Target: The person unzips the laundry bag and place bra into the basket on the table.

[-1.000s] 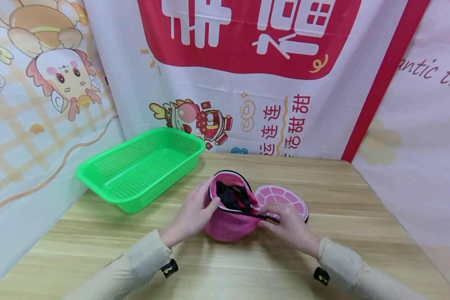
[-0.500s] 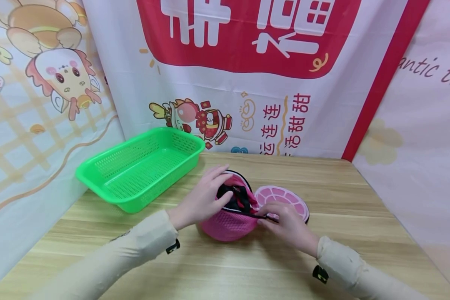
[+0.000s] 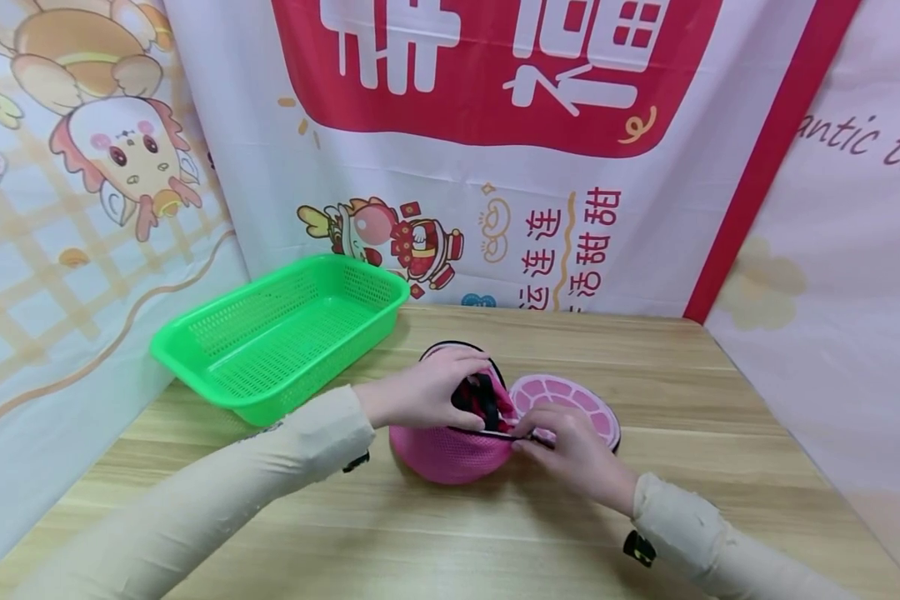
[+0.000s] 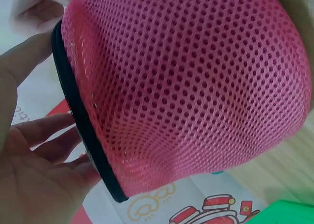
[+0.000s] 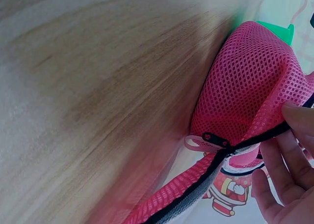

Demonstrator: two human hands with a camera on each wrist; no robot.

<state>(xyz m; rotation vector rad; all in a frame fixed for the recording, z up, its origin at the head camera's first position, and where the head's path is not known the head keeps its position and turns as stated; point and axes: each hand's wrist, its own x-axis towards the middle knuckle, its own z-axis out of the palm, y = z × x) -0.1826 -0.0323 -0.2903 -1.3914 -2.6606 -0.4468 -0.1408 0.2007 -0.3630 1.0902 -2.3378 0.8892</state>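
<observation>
A pink mesh laundry bag [image 3: 450, 460] with black zipper edging stands on the table, its mouth unzipped. Attached at its right side, the round pink-and-white patterned lid [image 3: 566, 393] lies folded back. Inside shows a black cloth item [image 3: 483, 398] with red parts, partly hidden by my left hand [image 3: 435, 387]. That hand reaches over the mouth from the left, fingers loosely bent and entering at the rim in the left wrist view. My right hand [image 3: 570, 454] pinches the black-edged rim between thumb and fingers. The zipper pull [image 5: 216, 140] hangs near the lid joint in the right wrist view.
A green perforated plastic basket [image 3: 285, 333] stands at the back left of the wooden table [image 3: 450, 550], with no items seen in it. Printed cloth hangings [image 3: 435, 158] enclose the table at the back and both sides.
My left hand has let go of the bag's left rim, lifted, and moved right so its fingers enter the mouth. The right hand stays on the rim.
</observation>
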